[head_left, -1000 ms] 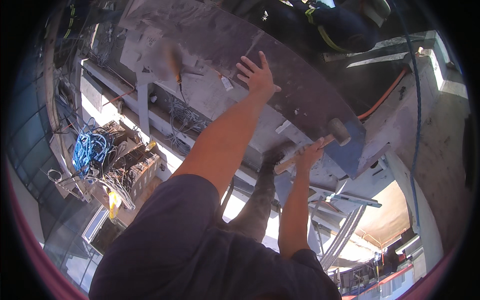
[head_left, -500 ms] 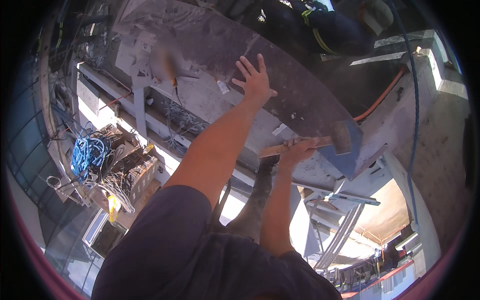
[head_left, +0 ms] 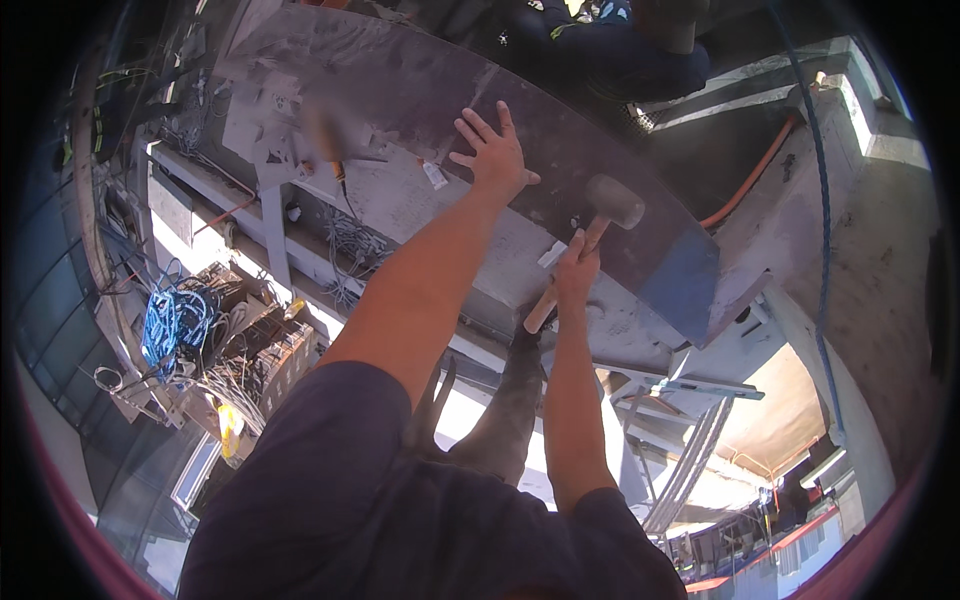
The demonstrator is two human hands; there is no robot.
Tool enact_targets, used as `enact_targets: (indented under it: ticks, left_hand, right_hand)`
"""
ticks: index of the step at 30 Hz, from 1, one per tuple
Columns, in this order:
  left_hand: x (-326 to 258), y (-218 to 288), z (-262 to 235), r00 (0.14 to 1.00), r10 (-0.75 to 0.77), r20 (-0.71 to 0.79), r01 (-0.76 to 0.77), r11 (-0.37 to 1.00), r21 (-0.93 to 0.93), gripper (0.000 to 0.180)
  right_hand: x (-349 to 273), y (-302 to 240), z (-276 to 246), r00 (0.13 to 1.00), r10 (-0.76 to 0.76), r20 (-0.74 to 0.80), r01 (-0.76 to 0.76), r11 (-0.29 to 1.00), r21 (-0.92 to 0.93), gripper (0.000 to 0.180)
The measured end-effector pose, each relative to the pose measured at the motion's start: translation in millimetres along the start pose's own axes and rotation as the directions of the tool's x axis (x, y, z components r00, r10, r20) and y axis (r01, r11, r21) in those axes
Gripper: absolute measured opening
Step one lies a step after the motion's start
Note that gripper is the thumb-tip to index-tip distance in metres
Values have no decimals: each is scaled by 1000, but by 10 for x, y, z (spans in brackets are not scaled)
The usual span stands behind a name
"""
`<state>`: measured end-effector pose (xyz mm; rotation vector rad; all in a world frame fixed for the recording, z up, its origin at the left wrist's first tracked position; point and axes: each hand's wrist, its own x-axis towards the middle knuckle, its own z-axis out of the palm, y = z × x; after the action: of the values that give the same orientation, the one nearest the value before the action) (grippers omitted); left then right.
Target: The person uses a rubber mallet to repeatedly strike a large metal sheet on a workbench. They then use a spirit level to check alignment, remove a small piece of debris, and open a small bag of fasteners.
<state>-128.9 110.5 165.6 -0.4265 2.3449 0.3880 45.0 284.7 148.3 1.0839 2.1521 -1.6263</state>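
My left hand (head_left: 497, 155) lies with fingers spread on a large dark slab (head_left: 430, 75) that slants across the view. In my right hand (head_left: 576, 272) is a mallet (head_left: 620, 205), gripped by its wooden handle, its blocky head just above or against the slab; I cannot tell if they touch. A small white tube (head_left: 434, 174) lies left of my left hand. Beside my right hand is a white scrap (head_left: 552, 254). Farther left, a blurred orange-brown tool (head_left: 325, 135) with a cable rests near the slab's edge.
A coil of blue rope (head_left: 178, 322) and tangled cables sit in a crate (head_left: 285, 355) at lower left. Another person (head_left: 640, 55) in dark clothes is beyond the slab. An orange pipe (head_left: 755, 178) and a hanging rope (head_left: 825, 250) are at right. Metal bars (head_left: 690, 465) stand below.
My right hand has turned the mallet from lying sideways to pointing up and away, its head now farther left. My left hand stays spread on the slab. The other person has shifted left.
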Motion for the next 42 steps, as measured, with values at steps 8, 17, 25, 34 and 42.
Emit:
enact_targets:
  ticks: [8, 17, 25, 34, 42]
  left_hand:
    - [-11, -113, 255, 983, 122, -136, -119, 992, 30, 153]
    - [138, -30, -59, 986, 139, -95, -131, 987, 90, 161]
    - [156, 63, -153, 991, 129, -39, -126, 989, 81, 160]
    - [233, 162, -177, 997, 71, -16, -69, 991, 116, 165]
    - [235, 183, -151, 997, 67, -35, -62, 987, 148, 167]
  right_hand:
    - [9, -418, -88, 957, 198, 210, -200, 980, -10, 42]
    - [-81, -660, -72, 872, 397, 286, -419, 908, 14, 57]
    - [56, -460, 189, 945, 200, 258, -176, 978, -114, 59]
    - [219, -245, 167, 959, 109, 262, -63, 982, -176, 54]
    - [184, -468, 53, 965, -77, 250, 102, 991, -89, 61]
